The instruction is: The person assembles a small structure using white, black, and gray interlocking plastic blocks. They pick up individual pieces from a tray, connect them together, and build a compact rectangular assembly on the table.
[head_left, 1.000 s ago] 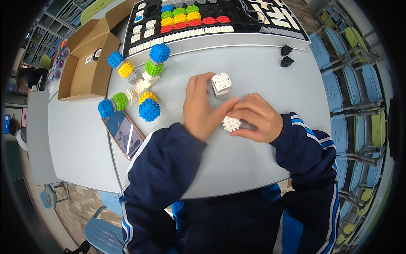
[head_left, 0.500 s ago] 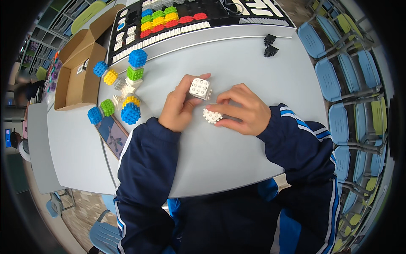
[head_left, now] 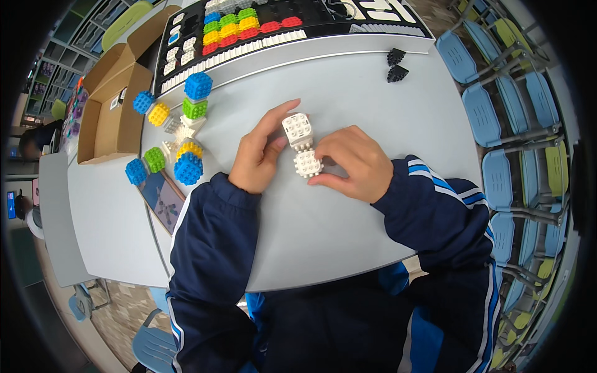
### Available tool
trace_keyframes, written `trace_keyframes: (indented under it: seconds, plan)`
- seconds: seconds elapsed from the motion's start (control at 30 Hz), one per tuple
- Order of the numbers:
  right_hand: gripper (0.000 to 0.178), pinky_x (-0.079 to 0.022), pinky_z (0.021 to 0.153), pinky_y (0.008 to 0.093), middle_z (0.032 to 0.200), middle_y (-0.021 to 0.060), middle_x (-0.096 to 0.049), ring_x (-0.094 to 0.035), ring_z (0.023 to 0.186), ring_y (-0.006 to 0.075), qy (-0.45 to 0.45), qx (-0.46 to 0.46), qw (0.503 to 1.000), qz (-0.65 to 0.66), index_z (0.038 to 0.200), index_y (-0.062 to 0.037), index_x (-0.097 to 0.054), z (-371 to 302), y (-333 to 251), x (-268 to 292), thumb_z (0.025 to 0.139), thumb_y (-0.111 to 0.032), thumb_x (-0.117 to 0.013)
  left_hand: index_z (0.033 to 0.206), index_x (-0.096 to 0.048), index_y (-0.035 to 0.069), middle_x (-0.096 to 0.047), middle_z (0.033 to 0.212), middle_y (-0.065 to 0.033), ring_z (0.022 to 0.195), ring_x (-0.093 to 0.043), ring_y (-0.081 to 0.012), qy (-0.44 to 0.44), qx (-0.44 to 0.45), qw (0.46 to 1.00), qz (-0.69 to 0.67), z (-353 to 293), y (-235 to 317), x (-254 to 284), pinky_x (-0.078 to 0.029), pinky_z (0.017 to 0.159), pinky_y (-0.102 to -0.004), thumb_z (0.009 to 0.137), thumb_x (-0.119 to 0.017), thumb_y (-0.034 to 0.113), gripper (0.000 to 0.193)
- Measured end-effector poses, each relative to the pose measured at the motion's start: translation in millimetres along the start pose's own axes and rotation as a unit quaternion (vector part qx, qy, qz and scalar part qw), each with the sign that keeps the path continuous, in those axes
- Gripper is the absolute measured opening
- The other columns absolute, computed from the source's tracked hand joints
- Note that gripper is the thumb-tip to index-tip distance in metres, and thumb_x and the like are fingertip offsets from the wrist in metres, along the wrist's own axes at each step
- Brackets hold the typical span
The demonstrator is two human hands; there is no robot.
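White plastic cube (head_left: 298, 128): steady with half-curled left hand (head_left: 254, 159) (unclear hold); align squarely with near white studded plastic block (head_left: 307, 164), pinched in right hand (head_left: 357, 163)

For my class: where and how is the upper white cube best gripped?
Grip the cube by its left and right sides, I'd suggest, coming from the left with the left hand: its top is knobbly, and its near end faces the small white block at the right hand.
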State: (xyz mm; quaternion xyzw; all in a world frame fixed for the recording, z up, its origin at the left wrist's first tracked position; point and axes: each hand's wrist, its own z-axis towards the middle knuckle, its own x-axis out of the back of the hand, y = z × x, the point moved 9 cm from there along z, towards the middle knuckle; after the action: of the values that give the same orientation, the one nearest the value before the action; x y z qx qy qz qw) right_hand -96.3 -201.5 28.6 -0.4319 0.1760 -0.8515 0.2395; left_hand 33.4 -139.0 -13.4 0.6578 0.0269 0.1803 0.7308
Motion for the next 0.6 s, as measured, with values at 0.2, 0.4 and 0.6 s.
trace_keyframes:
  seconds: [0.2, 0.4, 0.6]
  plan:
    - [0.031, -0.047, 0.075, 0.0361, 0.093, 0.0058, -0.063, -0.060, 0.081, 0.0250, -0.025, 0.015, 1.000, 0.010, 0.098, -0.0069, -0.067, -1.1, -10.9, -6.6, 0.071, -0.011, -0.083, 0.134, -0.052, 0.001, -0.061, 0.127, -0.0120, 0.118, -0.058, -0.0207, 0.146, -0.050, 0.987, 0.049, -8.6, 3.7, 19.4, -0.044, 0.101, -0.0324, 0.093, -0.050, -0.011, 0.043]
    - [0.021, -0.047, 0.072, 0.0356, 0.094, 0.0081, -0.064, -0.061, 0.080, 0.0259, 0.008, 0.034, 0.999, 0.023, 0.090, -0.0039, -0.068, 1.4, -4.9, 5.9, 0.072, 0.000, -0.079, 0.119, -0.058, 0.000, -0.061, 0.115, -0.0113, 0.109, -0.057, -0.0220, 0.211, -0.014, 0.974, 0.080, -68.7, 21.2, 1.3, -0.044, 0.095, -0.0316, 0.089, -0.068, 0.004, 0.031]
    - [0.021, -0.050, 0.076, 0.0355, 0.093, 0.0129, -0.067, -0.064, 0.085, 0.0299, 0.152, 0.067, 0.983, -0.079, 0.087, 0.0016, -0.065, 10.4, 27.8, 57.4, 0.069, 0.011, -0.070, 0.119, -0.058, 0.000, -0.061, 0.110, -0.0096, 0.102, -0.058, -0.0194, 0.173, 0.014, 0.974, 0.149, -67.5, 29.4, -14.6, -0.045, 0.095, -0.0327, 0.079, -0.079, 0.004, 0.045]
